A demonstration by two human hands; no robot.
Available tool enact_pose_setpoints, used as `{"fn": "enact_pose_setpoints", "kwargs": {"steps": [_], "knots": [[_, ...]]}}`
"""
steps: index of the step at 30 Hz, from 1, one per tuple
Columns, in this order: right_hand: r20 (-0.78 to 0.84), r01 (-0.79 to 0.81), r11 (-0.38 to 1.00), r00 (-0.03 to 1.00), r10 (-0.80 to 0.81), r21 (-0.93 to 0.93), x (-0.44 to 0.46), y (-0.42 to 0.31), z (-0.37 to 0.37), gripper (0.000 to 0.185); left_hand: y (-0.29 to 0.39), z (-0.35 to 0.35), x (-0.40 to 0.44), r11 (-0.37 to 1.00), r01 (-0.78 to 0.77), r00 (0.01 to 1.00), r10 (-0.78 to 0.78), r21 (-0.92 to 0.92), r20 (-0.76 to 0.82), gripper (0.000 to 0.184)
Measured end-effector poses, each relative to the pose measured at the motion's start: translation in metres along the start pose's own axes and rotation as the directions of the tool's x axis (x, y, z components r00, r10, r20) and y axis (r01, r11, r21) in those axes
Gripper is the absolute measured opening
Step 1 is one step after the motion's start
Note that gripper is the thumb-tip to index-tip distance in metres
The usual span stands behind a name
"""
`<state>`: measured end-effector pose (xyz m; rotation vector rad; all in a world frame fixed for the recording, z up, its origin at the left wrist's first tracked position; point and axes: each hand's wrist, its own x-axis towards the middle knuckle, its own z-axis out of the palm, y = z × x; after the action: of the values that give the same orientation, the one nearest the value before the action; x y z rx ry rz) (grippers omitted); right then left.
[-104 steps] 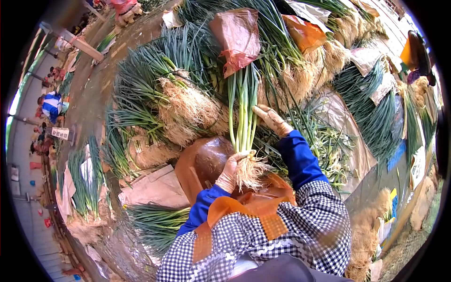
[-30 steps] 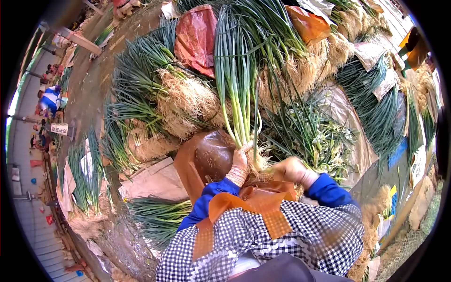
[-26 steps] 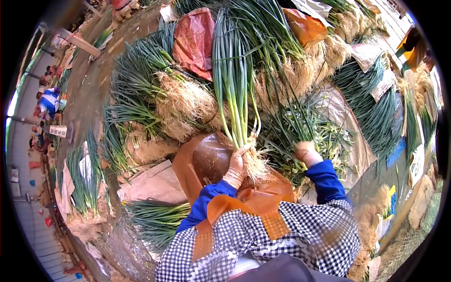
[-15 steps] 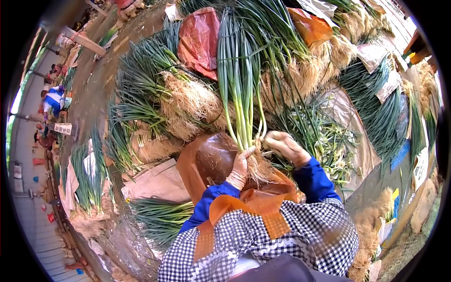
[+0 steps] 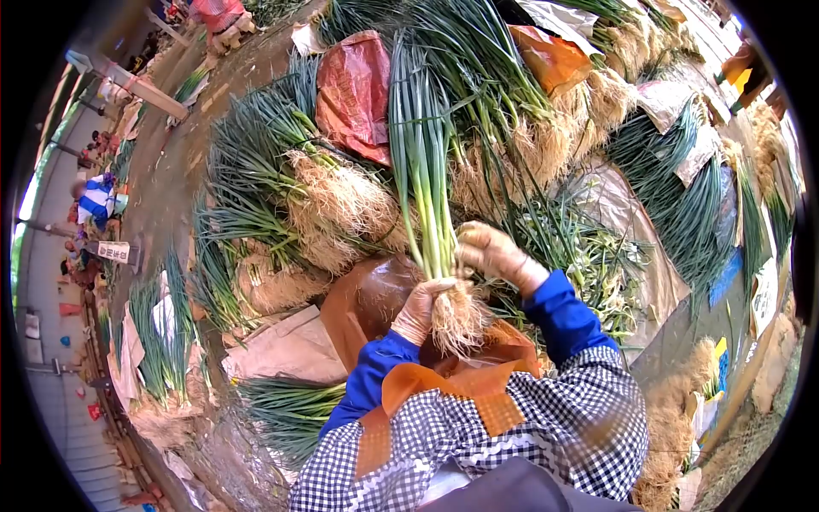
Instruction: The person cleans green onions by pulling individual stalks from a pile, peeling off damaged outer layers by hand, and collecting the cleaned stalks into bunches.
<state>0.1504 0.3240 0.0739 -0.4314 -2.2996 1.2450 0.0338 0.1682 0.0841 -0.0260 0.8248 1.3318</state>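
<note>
A bunch of green onions (image 5: 436,218) stands upright in front of me, its long leaves pointing away and its pale roots (image 5: 459,320) hanging toward my lap. My left hand (image 5: 420,309) is wrapped round the lower white stalks, just above the roots. On the other side of the bunch, my right hand (image 5: 497,255) has its fingers bent and pressed against the stalks a little higher up. Its fingertips are partly hidden. Beneath the bunch lies a brown plastic sheet (image 5: 341,311) over my lap.
Piles of green onions with tangled roots (image 5: 341,205) lie ahead and to the left. Loose leaf trimmings (image 5: 601,269) are heaped at the right beside a tan sheet (image 5: 636,230). A red sack (image 5: 354,98) rests among the piles. Another person (image 5: 95,200) is far left.
The bunch has tilted and shifted slightly left, and its spread stalks at the right are now drawn together. My right hand has moved left, against the stalks. My left hand keeps its hold.
</note>
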Motion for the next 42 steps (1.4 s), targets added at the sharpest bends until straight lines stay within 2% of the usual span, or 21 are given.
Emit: {"fn": "enact_pose_setpoints", "kwargs": {"steps": [3, 5, 7, 9, 11, 13, 15, 17, 19, 23, 25, 27, 28, 29, 31, 33, 34, 35, 36, 39, 42], "knots": [[-0.414, -0.082, 0.996, 0.905, 0.093, 0.044, 0.048, 0.057, -0.029, 0.022, 0.024, 0.024, -0.024, 0.961, -0.085, 0.929, 0.172, -0.264, 0.327, 0.058], [-0.430, -0.259, 0.904, 0.898, 0.096, -0.339, 0.100, 0.067, -0.039, 0.027, 0.045, 0.038, -0.045, 0.925, -0.218, 0.885, 0.321, -0.311, 0.336, 0.059], [-0.224, -0.526, 0.674, 0.844, 0.487, -0.518, 0.132, 0.069, -0.041, 0.032, 0.052, 0.032, -0.041, 0.867, -0.332, 0.782, 0.473, -0.372, 0.406, 0.057], [-0.159, -0.419, 0.675, 0.896, 0.414, -0.607, 0.138, 0.087, -0.035, 0.038, 0.052, 0.017, -0.032, 0.874, -0.390, 0.838, 0.468, -0.290, 0.282, 0.051], [0.010, -0.348, 0.931, 0.936, 0.351, -0.110, 0.110, 0.058, -0.042, 0.037, 0.039, -0.005, -0.015, 0.877, -0.397, 0.873, 0.452, -0.270, 0.185, 0.035], [0.152, -0.352, 0.811, 0.936, 0.319, 0.466, 0.063, 0.027, -0.043, 0.038, 0.021, -0.028, -0.001, 0.849, -0.336, 0.851, 0.460, -0.408, 0.255, 0.030], [0.292, -0.451, 0.781, 0.889, 0.353, 0.431, 0.020, 0.050, -0.032, 0.027, 0.009, -0.031, -0.001, 0.875, -0.222, 0.950, 0.294, -0.431, 0.107, 0.030], [0.423, -0.589, 0.294, 0.775, 0.469, 0.753, -0.030, 0.035, -0.010, 0.022, -0.002, -0.003, -0.004, 0.872, -0.299, 0.930, 0.357, -0.387, 0.085, 0.036], [0.386, -0.550, 0.348, 0.811, 0.439, 0.759, -0.044, 0.008, 0.007, 0.028, -0.031, -0.028, 0.014, 0.938, -0.076, 0.994, 0.098, -0.338, 0.046, 0.032], [0.355, -0.518, 0.506, 0.851, 0.387, 0.690, -0.026, 0.014, 0.012, 0.034, -0.059, -0.017, 0.008, 0.963, -0.099, 0.995, 0.096, -0.250, -0.023, 0.030], [-0.060, -0.285, 0.866, 0.940, 0.337, 0.410, -0.006, 0.017, 0.018, 0.036, -0.068, -0.033, 0.018, 0.940, -0.040, 0.999, 0.026, -0.339, -0.046, 0.032], [-0.048, -0.601, 0.770, 0.781, 0.623, 0.214, 0.020, 0.036, 0.034, 0.041, -0.066, -0.024, 0.017, 0.916, -0.106, 0.993, 0.080, -0.386, -0.082, 0.034], [-0.137, -0.521, 0.845, 0.834, 0.534, 0.122, 0.011, 0.064, 0.050, 0.040, -0.065, -0.025, 0.017, 0.917, -0.114, 0.993, 0.089, -0.383, -0.082, 0.034], [-0.408, -0.112, 0.991, 0.904, 0.130, 0.070, -0.010, 0.079, 0.064, 0.030, -0.064, -0.027, 0.018, 0.926, -0.127, 0.991, 0.100, -0.354, -0.094, 0.034], [-0.145, -0.125, 0.524, 0.884, 0.444, 0.843, -0.034, -0.001, 0.041, 0.021, -0.062, -0.027, 0.018, 0.933, -0.139, 0.988, 0.108, -0.333, -0.110, 0.034], [-0.017, -0.186, 0.434, 0.905, 0.424, 0.881, -0.081, 0.035, 0.052, 0.019, -0.057, -0.019, 0.020, 0.913, -0.225, 0.972, 0.183, -0.341, -0.149, 0.033], [-0.063, -0.484, 0.775, 0.831, 0.553, 0.406, -0.085, 0.004, 0.032, 0.018, -0.065, -0.036, 0.027, 0.947, -0.195, 0.972, 0.153, -0.257, -0.176, 0.031], [0.002, -0.521, 0.711, 0.807, 0.590, 0.472, -0.100, 0.020, 0.026, 0.019, -0.065, -0.031, 0.026, 0.945, -0.226, 0.961, 0.177, -0.237, -0.210, 0.030], [-0.089, -0.642, 0.731, 0.734, 0.673, 0.232, -0.094, 0.000, 0.000, 0.025, -0.062, -0.027, 0.023, 0.939, -0.239, 0.957, 0.184, -0.247, -0.226, 0.033], [-0.063, -0.588, 0.256, 0.467, 0.882, -0.767, -0.124, 0.101, -0.054, 0.044, -0.062, -0.026, 0.025, 0.936, -0.316, 0.937, 0.282, -0.155, -0.207, 0.033], [-0.205, -0.567, 0.652, 0.811, 0.548, -0.503, -0.045, 0.010, -0.028, 0.047, -0.070, -0.029, 0.032, 0.924, -0.380, 0.912, 0.366, -0.045, -0.184, 0.032]]}}
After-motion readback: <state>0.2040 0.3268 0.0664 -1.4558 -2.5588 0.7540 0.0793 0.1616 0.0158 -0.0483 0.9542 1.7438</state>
